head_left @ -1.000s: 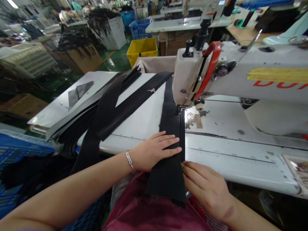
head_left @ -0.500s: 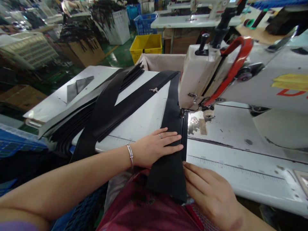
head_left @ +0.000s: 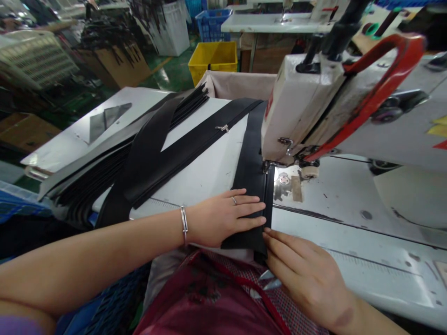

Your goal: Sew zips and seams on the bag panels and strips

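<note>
A black fabric strip (head_left: 248, 151) with a zipper along its right edge runs under the presser foot (head_left: 267, 166) of the sewing machine (head_left: 296, 100). My left hand (head_left: 225, 216) lies flat on it, fingers spread, just in front of the foot. Close by, my right hand (head_left: 305, 267) pinches the strip's right edge near its front end; its fingertips are partly hidden. Two pointed metal blades (head_left: 270, 281) stick out beneath that hand, their handles out of sight. Behind the foot the strip folds back left across the table, showing a silver zipper slider (head_left: 223, 128).
A stack of black strips (head_left: 101, 170) hangs over the table's left side, beside a grey scrap (head_left: 106, 122). A cloth-lined bin (head_left: 240, 84) stands behind the table, with a yellow crate (head_left: 213, 60) beyond. Blue crates (head_left: 104, 298) are at lower left.
The black strip has fed away from me under the foot, so its front end lies closer to my hands. The blades beneath my right hand now show. The view has shifted slightly.
</note>
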Available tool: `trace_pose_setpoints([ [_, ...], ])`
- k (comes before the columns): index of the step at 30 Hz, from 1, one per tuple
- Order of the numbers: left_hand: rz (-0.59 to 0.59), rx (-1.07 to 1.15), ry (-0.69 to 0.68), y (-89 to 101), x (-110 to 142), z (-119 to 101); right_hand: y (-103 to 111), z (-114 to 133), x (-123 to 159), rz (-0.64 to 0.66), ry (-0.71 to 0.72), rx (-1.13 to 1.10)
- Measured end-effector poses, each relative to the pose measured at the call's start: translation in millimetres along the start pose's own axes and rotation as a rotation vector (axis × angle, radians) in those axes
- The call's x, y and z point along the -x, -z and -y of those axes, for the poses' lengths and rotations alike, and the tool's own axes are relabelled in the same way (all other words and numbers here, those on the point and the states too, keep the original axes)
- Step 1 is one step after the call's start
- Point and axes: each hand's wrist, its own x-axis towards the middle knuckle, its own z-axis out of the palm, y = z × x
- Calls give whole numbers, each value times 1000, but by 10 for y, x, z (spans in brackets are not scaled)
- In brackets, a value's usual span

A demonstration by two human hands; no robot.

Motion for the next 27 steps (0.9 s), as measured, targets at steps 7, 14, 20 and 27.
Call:
trace_pose_setpoints([
  [7,-15,-37,-10,27,-116,238,-27,-166,-67,34,2,23],
  [14,-35,-64,-7,66,-191,373,-55,-307,-118,112,-19,58],
  [20,-199,22,65,-16,-149,74,-50,-357,-121,115,5,48],
  [27,-218,-51,67,-47,-195,107,-68,-388,-145,121,-8,53],
])
